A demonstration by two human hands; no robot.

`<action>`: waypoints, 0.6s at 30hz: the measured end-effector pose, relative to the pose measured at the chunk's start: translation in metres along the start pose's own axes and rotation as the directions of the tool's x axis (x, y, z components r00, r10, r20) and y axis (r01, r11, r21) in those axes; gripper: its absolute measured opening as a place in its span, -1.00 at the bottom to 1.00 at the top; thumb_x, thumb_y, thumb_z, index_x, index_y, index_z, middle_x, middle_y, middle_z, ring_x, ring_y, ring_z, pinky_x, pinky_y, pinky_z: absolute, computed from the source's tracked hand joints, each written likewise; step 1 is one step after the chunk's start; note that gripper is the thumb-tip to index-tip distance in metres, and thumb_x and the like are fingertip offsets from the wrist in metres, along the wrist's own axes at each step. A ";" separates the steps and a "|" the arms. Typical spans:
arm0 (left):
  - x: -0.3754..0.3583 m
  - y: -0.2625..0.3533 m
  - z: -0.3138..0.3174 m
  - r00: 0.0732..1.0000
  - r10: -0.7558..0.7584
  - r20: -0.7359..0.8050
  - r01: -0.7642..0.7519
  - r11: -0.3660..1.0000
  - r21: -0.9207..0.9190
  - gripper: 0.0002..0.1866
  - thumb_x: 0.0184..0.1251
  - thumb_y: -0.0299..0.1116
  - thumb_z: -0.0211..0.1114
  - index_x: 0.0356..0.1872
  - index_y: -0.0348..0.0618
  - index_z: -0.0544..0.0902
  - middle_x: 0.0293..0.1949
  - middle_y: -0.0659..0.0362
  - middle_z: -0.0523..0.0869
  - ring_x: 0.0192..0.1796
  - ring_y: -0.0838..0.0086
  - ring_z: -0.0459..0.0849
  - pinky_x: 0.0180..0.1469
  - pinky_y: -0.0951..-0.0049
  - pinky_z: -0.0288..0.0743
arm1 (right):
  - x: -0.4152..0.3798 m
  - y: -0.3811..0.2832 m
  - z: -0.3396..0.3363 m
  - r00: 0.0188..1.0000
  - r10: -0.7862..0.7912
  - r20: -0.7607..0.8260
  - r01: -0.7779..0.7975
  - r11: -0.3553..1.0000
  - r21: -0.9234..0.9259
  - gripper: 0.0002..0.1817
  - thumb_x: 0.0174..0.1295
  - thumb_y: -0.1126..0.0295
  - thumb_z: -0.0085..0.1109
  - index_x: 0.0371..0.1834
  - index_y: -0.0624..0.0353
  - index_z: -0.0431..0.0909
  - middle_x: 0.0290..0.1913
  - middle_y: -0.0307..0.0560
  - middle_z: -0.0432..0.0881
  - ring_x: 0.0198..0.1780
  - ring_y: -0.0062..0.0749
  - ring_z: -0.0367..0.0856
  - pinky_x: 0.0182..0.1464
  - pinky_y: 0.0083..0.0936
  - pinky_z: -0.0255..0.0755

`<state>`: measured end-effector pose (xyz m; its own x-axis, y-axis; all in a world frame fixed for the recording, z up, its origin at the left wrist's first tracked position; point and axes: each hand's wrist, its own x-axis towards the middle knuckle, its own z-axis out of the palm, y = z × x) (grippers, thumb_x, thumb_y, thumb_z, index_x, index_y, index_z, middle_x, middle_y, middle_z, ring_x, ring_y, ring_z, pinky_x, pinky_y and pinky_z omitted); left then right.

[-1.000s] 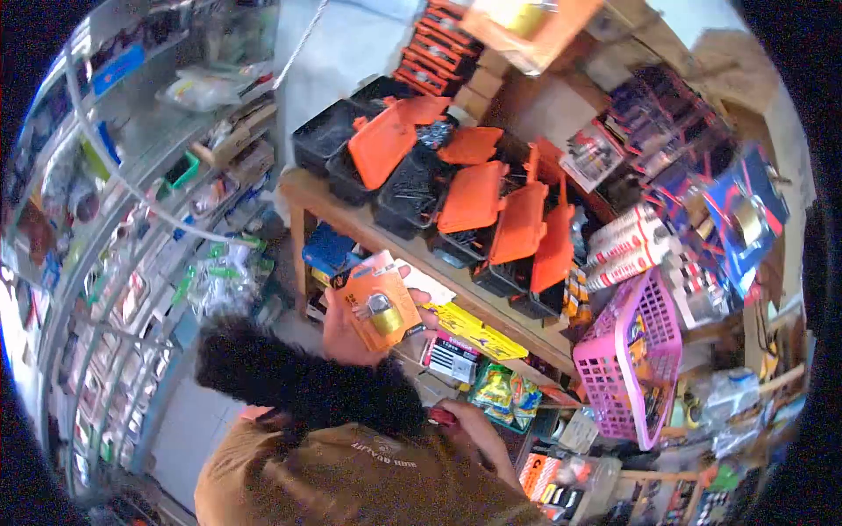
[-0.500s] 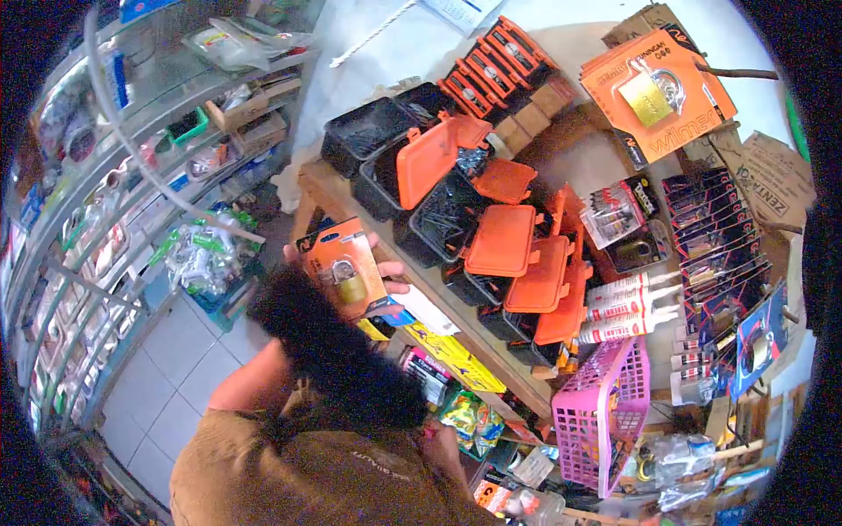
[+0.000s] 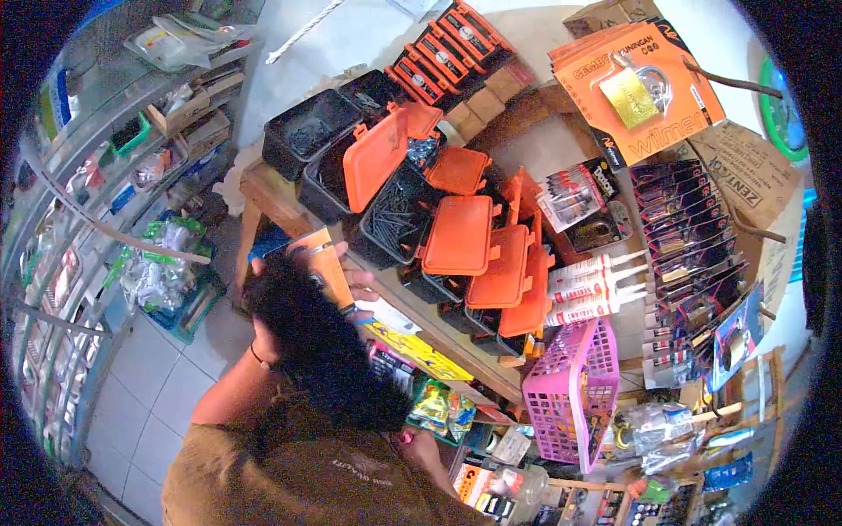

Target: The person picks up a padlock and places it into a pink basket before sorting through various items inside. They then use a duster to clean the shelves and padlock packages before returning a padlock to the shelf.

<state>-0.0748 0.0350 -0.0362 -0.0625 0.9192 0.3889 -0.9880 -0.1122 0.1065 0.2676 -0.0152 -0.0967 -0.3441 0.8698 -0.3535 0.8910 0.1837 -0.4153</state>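
An orange-fronted card pack [image 3: 326, 270] is in my left hand [image 3: 358, 282], whose fingers show beyond its right edge beside the wooden shelf edge. Dark hair covers the pack's lower left and part of the hand; a thin bracelet circles the wrist. Low in the middle, part of my right hand or wrist [image 3: 421, 447] shows near colourful packets [image 3: 438, 408], with something small and pink at it. Its fingers are hidden. Past the shelf edge stand black boxes of nails [image 3: 395, 215] with open orange lids [image 3: 458, 235].
Orange padlock packs [image 3: 640, 92] hang on a hook at the upper right, above rows of hanging packs [image 3: 680, 237]. White sealant tubes [image 3: 583, 289] and a pink basket [image 3: 570, 394] stand at the right. A glass display case [image 3: 79, 228] curves along the left, beside tiled floor [image 3: 158, 386].
The shelf and goods have shifted left and slightly up in view. The card pack has turned and moved left with my left hand, so its padlock no longer shows.
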 end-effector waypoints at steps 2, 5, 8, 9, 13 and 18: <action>-0.002 0.000 0.001 1.000 -0.014 -0.012 0.014 0.999 -0.033 0.04 -0.07 0.52 -0.19 0.28 -0.16 0.11 0.13 -0.24 0.34 0.11 -0.04 0.41 0.19 0.03 0.25 | 0.001 0.005 0.001 0.997 0.058 -0.053 -0.057 0.998 0.020 -0.74 -0.07 0.26 0.24 -0.66 0.20 0.43 -0.72 -0.08 0.41 -0.63 -0.46 0.28 -0.53 -0.41 0.22; 0.000 -0.011 0.016 0.894 0.173 -0.414 -0.170 0.984 0.045 0.05 -0.07 0.50 -0.11 0.29 -0.19 0.09 0.13 -0.26 0.33 0.15 -0.12 0.35 0.17 -0.07 0.23 | -0.002 0.029 0.016 0.975 0.200 0.092 -0.206 0.977 0.051 -0.68 -0.04 0.09 0.18 -0.26 -0.01 0.60 -0.40 0.04 0.62 -0.39 -0.06 0.59 -0.28 -0.24 0.45; 0.012 0.000 0.001 0.959 -0.078 0.274 0.067 0.996 0.051 -0.07 0.09 0.43 -0.24 0.28 -0.18 0.13 0.18 -0.08 0.35 0.19 0.09 0.38 0.20 0.04 0.23 | -0.008 0.035 0.035 0.984 -0.136 -0.119 0.126 0.988 -0.090 -0.87 -0.20 0.45 0.19 -0.65 0.22 0.43 -0.65 -0.14 0.44 -0.59 -0.50 0.29 -0.52 -0.49 0.22; 0.017 0.004 0.016 0.946 -0.083 0.313 0.063 0.995 0.074 -0.06 0.08 0.43 -0.23 0.28 -0.19 0.12 0.17 -0.08 0.36 0.18 0.09 0.38 0.20 0.04 0.24 | -0.010 0.016 0.022 0.973 -0.159 -0.165 0.161 0.987 -0.002 -0.84 -0.20 0.42 0.22 -0.67 0.22 0.43 -0.69 -0.17 0.42 -0.62 -0.51 0.30 -0.54 -0.48 0.23; 0.020 0.006 0.048 0.956 0.087 0.280 0.091 0.818 -0.568 0.11 -0.12 0.52 -0.09 0.29 -0.27 0.07 0.11 -0.29 0.34 0.14 -0.19 0.33 0.14 -0.15 0.21 | 0.004 -0.013 0.012 0.962 0.247 -0.113 -0.207 0.936 0.286 -0.73 -0.20 0.32 0.30 -0.74 0.25 0.43 -0.75 -0.19 0.41 -0.68 -0.52 0.30 -0.58 -0.45 0.25; 0.050 0.002 0.074 0.784 -0.206 0.585 0.121 0.976 0.181 -0.07 0.12 0.39 -0.24 0.27 -0.28 0.10 0.20 -0.03 0.33 0.23 0.13 0.33 0.22 0.01 0.19 | 0.020 0.005 0.026 0.957 -0.017 -0.290 0.069 0.983 0.171 -0.68 -0.13 0.23 0.32 -0.72 0.23 0.46 -0.73 -0.21 0.44 -0.67 -0.59 0.31 -0.58 -0.48 0.25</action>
<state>-0.0696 0.0533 0.0509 0.2376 0.5233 0.8184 -0.9460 -0.0664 0.3171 0.2580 -0.0086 -0.1276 -0.2583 0.9621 -0.0878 0.8014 0.1627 -0.5755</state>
